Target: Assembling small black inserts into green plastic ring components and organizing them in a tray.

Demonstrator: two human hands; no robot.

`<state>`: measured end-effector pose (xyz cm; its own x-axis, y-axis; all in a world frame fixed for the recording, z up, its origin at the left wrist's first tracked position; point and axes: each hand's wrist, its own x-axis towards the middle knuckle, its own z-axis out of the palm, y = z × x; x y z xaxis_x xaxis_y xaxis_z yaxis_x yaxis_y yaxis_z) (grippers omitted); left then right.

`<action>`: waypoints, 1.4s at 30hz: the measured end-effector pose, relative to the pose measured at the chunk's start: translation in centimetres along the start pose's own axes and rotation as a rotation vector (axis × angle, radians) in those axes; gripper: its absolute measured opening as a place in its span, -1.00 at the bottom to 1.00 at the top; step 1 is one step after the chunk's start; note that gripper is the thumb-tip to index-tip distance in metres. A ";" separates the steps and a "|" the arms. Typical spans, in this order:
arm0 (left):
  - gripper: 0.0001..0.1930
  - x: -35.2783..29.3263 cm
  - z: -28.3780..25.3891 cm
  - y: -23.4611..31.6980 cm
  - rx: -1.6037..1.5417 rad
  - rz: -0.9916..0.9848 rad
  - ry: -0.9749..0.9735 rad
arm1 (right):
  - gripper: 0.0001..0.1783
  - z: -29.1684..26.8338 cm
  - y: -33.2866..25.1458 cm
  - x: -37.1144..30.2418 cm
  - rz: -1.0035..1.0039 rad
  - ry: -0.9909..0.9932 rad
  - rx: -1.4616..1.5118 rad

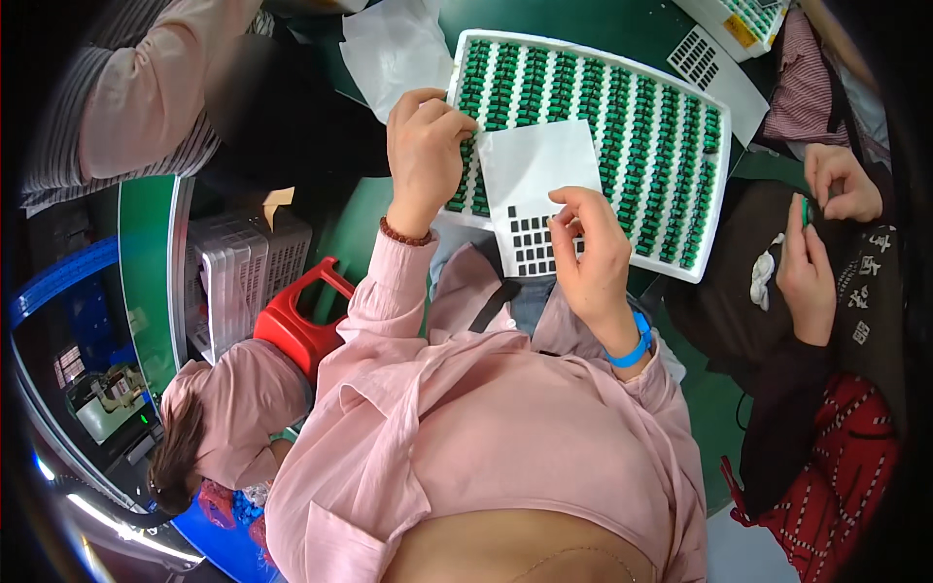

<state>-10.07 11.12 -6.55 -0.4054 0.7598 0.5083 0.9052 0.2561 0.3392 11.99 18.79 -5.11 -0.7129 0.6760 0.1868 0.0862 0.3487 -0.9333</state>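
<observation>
A white tray [717, 209] holds many rows of green-and-black parts [569, 83]. At its left edge, my left hand [425, 151] is closed, with its fingers bent down onto the outermost row. Whatever it grips is hidden under the fingertips. A white sheet [535, 160] with rows of small black rectangular stickers [532, 245] overlaps the tray's near side. Over the sheet's right part hovers my right hand [595, 257], thumb and index fingertips apart; nothing shows between them. A blue band is on its wrist.
White paper [394, 58] lies behind my left hand. Another sticker sheet [714, 78] sits beyond the tray, near a white box [743, 24]. On the right, another person's hands [812, 262] hold a small green part. A red stool [309, 311] and white plastic crates [228, 282] stand left.
</observation>
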 end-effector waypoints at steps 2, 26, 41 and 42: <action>-0.89 -1.7 -0.2 0.5 0.011 -0.018 -0.013 | -0.72 0.5 0.0 -1.5 -0.033 -0.019 -0.024; -0.89 1.3 0.4 -0.5 0.130 0.131 -0.169 | -0.82 4.0 1.8 -1.3 -0.204 -0.057 -0.372; -0.94 -7.5 -2.3 6.6 -1.459 -1.054 -0.082 | -0.98 1.3 0.3 -0.1 0.417 -0.157 0.630; -0.94 -7.6 -2.2 6.9 -1.459 -1.054 -0.078 | -0.97 1.5 -0.1 0.0 0.405 -0.149 0.635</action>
<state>-1.01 5.76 -6.33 -0.6305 0.6770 -0.3796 -0.5503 -0.0450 0.8338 10.99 17.76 -5.46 -0.8008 0.5613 -0.2088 -0.0238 -0.3782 -0.9254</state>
